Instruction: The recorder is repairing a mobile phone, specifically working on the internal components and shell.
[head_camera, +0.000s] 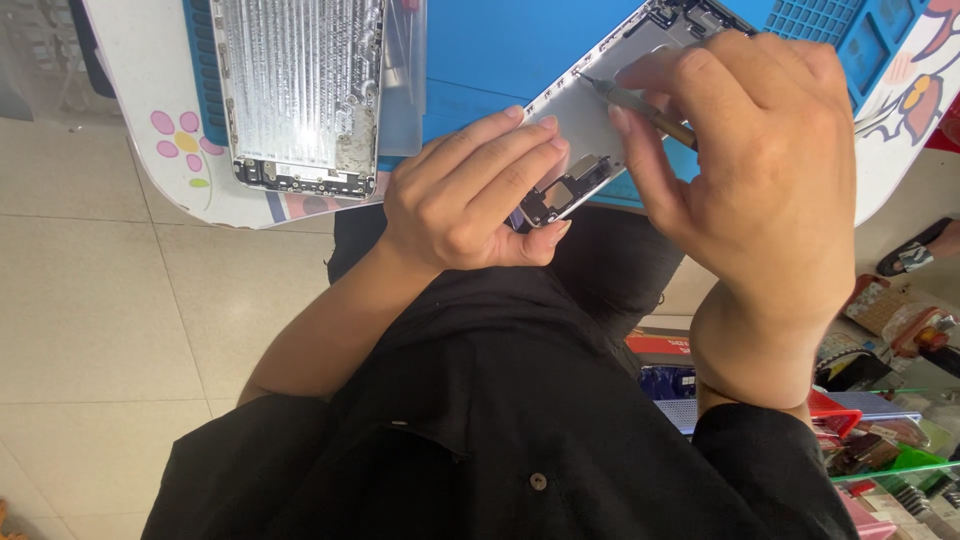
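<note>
The left hand (470, 190) pinches the phone housing (590, 130) overhanging the blue mat's (500, 50) near edge; the right hand (760, 170) grips a screwdriver (640, 108), tip on the housing's side, its handle hidden

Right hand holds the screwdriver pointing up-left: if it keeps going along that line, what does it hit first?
The right hand aims the screwdriver at the phone housing; its tip looks already at that inner surface, though contact depth is unclear.

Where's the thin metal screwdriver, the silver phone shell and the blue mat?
thin metal screwdriver (640, 103), head view, on its shaft.
silver phone shell (590, 125), head view, on its bare inner plate.
blue work mat (500, 50), head view, on a bare patch.
</note>
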